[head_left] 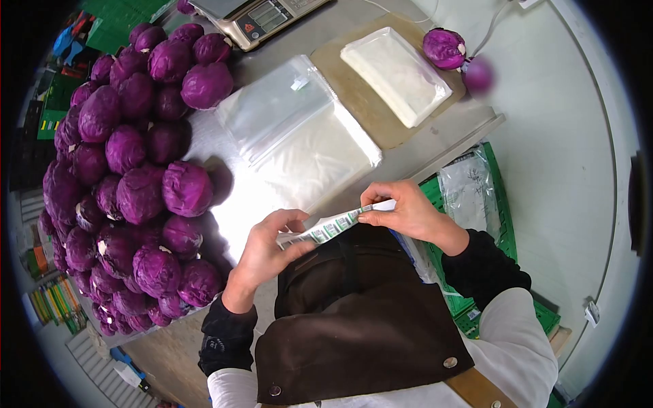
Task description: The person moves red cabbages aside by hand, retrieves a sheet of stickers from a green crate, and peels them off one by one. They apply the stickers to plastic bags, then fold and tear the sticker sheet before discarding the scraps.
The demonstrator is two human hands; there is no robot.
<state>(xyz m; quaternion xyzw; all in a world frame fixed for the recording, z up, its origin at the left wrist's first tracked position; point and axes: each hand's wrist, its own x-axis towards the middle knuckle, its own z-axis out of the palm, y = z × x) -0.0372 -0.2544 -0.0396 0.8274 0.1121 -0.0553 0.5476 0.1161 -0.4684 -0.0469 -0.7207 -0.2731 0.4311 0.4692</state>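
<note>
A strip of white and green labels (330, 228) is stretched between my two hands, above the dark apron and near the table's front edge. My left hand (265, 248) pinches its left end between thumb and fingers. At the right end, my right hand (403, 212) grips the strip between thumb and forefinger. Just beyond the hands lies a stack of clear plastic bags (316, 160) on the steel table (207, 139). A second stack of bags (398, 75) rests on a brownish board (371, 126) further back.
A large heap of red cabbages (126, 149) covers the table's left side. A scale (262, 17) stands at the back. Two more cabbages (444, 48) sit at the back right. Below the table's right edge is a green crate (500, 204) with plastic packaging.
</note>
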